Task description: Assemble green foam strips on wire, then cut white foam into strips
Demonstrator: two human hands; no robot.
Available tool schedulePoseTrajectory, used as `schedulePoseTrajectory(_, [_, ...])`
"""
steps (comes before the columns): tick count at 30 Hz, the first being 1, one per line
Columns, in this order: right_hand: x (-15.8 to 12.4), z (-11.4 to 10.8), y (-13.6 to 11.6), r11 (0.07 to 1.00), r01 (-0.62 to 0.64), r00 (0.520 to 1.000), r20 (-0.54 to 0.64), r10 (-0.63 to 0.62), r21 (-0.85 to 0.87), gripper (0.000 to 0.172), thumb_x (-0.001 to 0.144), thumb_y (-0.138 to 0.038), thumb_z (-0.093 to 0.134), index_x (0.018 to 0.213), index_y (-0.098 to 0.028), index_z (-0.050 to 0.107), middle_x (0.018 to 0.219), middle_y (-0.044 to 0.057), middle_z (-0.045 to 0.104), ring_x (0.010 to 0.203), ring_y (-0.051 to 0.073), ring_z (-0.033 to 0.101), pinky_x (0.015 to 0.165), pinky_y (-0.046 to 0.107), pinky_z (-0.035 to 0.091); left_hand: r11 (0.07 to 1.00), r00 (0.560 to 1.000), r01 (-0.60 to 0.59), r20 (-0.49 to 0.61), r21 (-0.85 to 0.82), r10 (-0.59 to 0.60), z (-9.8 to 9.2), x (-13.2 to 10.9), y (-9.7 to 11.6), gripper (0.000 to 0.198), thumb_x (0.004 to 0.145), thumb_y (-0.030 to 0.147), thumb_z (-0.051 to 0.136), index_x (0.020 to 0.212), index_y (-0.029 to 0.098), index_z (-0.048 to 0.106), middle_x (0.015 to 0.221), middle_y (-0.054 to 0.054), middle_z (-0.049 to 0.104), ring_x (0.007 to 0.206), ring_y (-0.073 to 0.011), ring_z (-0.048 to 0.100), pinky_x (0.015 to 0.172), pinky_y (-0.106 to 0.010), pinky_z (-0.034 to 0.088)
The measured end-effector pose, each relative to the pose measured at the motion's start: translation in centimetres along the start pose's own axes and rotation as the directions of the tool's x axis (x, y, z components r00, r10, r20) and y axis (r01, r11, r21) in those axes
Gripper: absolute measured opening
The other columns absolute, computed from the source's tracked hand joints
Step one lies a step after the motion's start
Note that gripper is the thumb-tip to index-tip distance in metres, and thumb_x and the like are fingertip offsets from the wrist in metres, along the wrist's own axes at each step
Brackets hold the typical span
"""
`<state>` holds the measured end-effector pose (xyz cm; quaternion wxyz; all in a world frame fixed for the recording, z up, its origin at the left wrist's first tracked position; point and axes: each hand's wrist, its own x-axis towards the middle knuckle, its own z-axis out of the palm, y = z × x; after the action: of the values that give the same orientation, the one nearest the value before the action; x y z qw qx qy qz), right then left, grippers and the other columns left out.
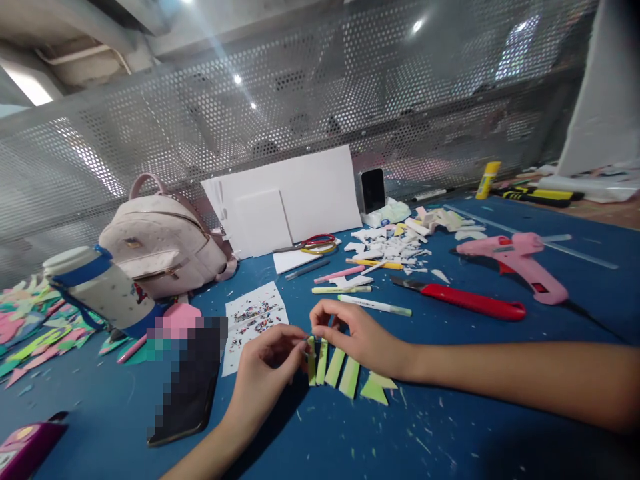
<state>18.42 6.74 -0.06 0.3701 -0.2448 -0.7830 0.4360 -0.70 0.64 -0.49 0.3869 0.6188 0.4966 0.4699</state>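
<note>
While my left hand (267,363) and right hand (357,333) curl nearly closed, on what I cannot tell, beside green strips (349,379) on the bench (425,427), I judge these light, bendable, best edge-pinched.

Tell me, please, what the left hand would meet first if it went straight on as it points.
Probably the right hand, which seems just ahead of the left hand; depth is unclear.

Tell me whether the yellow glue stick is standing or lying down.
Standing: the yellow glue stick rests on one end, its long body rising from the blue tabletop.
</note>
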Motion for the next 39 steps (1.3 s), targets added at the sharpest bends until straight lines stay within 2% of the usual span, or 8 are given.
schedulePoseTrajectory(3, [0.03, 0.04, -0.08, 1.000, -0.014, 1.000, 0.014, 0.014, 0.006, 0.008, 0.094, -0.024, 0.056, 0.089, -0.020, 0.059, 0.088, 0.001, 0.060, 0.078, 0.014, 0.054, 0.065, 0.027, 0.042, 1.000, 1.000, -0.024, -0.006, 0.003, 0.024, 0.03, -0.18, 0.18, 0.013, 0.086, 0.025, 0.069, 0.096, 0.018, 0.070, 0.074, -0.002, 0.074, 0.055, -0.0124, 0.069, 0.046, -0.017, 0.050])
schedulePoseTrajectory(7, [0.01, 0.04, -0.43, 1.000, -0.016, 1.000, 0.027, 0.016, -0.002, 0.008, 0.093, -0.024, 0.058, 0.087, -0.019, 0.060, 0.086, 0.000, 0.061, 0.075, 0.013, 0.054, 0.063, 0.026, 0.042, 0.996, 0.998, -0.063, -0.020, 0.058, 0.064, -0.02, -0.40, 0.38, 0.008, 0.086, 0.024, 0.070, 0.092, 0.019, 0.071, 0.078, -0.001, 0.074, 0.056, -0.0121, 0.070, 0.055, -0.020, 0.055])
schedulePoseTrajectory(13, [-0.09, 0.04, -0.73, 0.999, 0.004, 0.999, 0.044, -0.001, -0.050, 0.009, 0.093, -0.026, 0.060, 0.086, -0.019, 0.061, 0.085, 0.001, 0.062, 0.072, 0.012, 0.053, 0.062, 0.026, 0.042, 0.990, 0.995, -0.084, -0.036, 0.118, 0.089, -0.11, -0.32, 0.22, 0.007, 0.087, 0.025, 0.069, 0.088, 0.019, 0.071, 0.067, 0.001, 0.071, 0.053, -0.0121, 0.067, 0.054, -0.019, 0.050])
schedulePoseTrajectory(18, [0.03, 0.01, -0.48, 1.000, -0.011, 1.000, 0.021, 0.011, 0.010, 0.010, 0.093, -0.027, 0.060, 0.087, -0.019, 0.061, 0.085, 0.001, 0.061, 0.074, 0.013, 0.054, 0.063, 0.027, 0.042, 0.991, 0.996, -0.064, -0.048, 0.117, 0.070, -0.14, -0.24, 0.51, 0.007, 0.086, 0.026, 0.069, 0.087, 0.019, 0.071, 0.060, 0.002, 0.068, 0.052, -0.0126, 0.065, 0.052, -0.019, 0.049])
schedulePoseTrajectory(22, [0.13, -0.05, -0.16, 0.999, -0.023, 1.000, -0.019, 0.024, 0.039, 0.011, 0.094, -0.028, 0.061, 0.087, -0.019, 0.061, 0.087, 0.001, 0.062, 0.078, 0.014, 0.055, 0.066, 0.027, 0.042, 0.993, 0.995, -0.066, -0.064, 0.102, 0.073, -0.10, -0.12, 0.86, 0.014, 0.087, 0.030, 0.067, 0.080, 0.019, 0.071, 0.057, 0.001, 0.067, 0.045, -0.0112, 0.059, 0.043, -0.018, 0.043])
schedulePoseTrajectory(29, [0.01, -0.22, -0.16, 0.997, 0.023, 0.996, -0.084, -0.016, 0.076, 0.017, 0.093, -0.034, 0.064, 0.085, -0.020, 0.063, 0.087, 0.000, 0.064, 0.078, 0.014, 0.056, 0.067, 0.027, 0.042, 0.999, 0.996, 0.031, -0.079, 0.009, -0.030, -0.02, 0.29, 0.68, 0.021, 0.084, 0.035, 0.068, 0.077, 0.016, 0.068, 0.054, 0.001, 0.065, 0.040, -0.0085, 0.053, 0.038, -0.016, 0.037])
schedulePoseTrajectory(36, [-0.46, -0.25, -0.78, 0.995, 0.073, 0.997, -0.044, -0.070, 0.066, 0.019, 0.092, -0.036, 0.066, 0.084, -0.019, 0.066, 0.083, 0.001, 0.065, 0.070, 0.013, 0.054, 0.061, 0.026, 0.042, 0.996, 0.992, 0.076, -0.102, -0.041, -0.080, -0.20, 0.37, 0.26, 0.025, 0.086, 0.039, 0.068, 0.081, 0.015, 0.067, 0.050, 0.003, 0.061, 0.039, -0.0070, 0.047, 0.039, -0.015, 0.034])
schedulePoseTrajectory(39, [-0.60, -0.25, -0.83, 0.994, 0.094, 0.995, -0.049, -0.092, 0.055, 0.019, 0.091, -0.037, 0.067, 0.084, -0.019, 0.067, 0.083, 0.001, 0.066, 0.069, 0.012, 0.054, 0.060, 0.026, 0.042, 0.994, 0.987, 0.085, -0.131, -0.066, -0.093, -0.32, 0.43, 0.23, 0.025, 0.086, 0.040, 0.069, 0.082, 0.015, 0.067, 0.055, 0.002, 0.064, 0.042, -0.0074, 0.050, 0.040, -0.015, 0.035])
